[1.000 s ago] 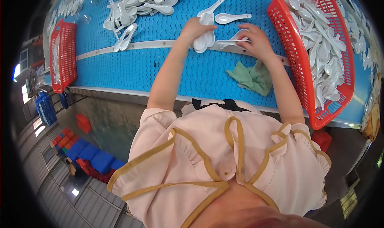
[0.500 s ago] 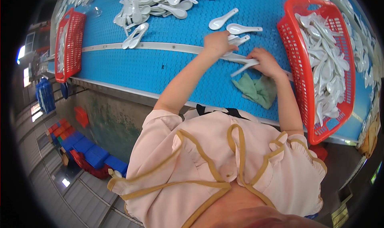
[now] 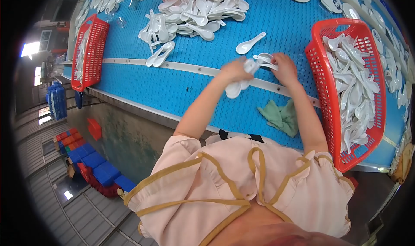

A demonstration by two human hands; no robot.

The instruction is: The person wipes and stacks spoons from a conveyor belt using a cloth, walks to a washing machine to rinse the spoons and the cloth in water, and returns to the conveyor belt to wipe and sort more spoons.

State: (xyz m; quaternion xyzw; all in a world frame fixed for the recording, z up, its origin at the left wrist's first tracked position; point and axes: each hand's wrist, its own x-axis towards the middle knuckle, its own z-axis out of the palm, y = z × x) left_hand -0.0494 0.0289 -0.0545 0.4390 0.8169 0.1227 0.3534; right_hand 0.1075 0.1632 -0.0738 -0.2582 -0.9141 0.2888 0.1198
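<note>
My left hand [image 3: 235, 71], a little blurred, is closed on white spoons [image 3: 234, 89] whose bowls hang down toward me over the pale strip. Close by on the right, the fingers of my right hand [image 3: 285, 69] are closed on more white spoons [image 3: 266, 62], their ends pointing toward the left hand. Just beyond the hands, a single white spoon [image 3: 250, 44] lies on the blue surface [image 3: 207, 99]. A crumpled green cloth [image 3: 281, 117] rests below my right hand, near the front edge.
To the right stands a red basket [image 3: 317, 69] heaped with white spoons. Another red basket [image 3: 94, 56] is at the left edge. A large spoon pile [image 3: 194, 15] lies at the back, with a pair of spoons [image 3: 160, 54] nearer. Patterned plates [image 3: 329, 0] are at the far right.
The view has shifted, bringing patterned plates into sight. A loose spoon beside the single one has been picked up. Spoons in my left hand now hang toward me.
</note>
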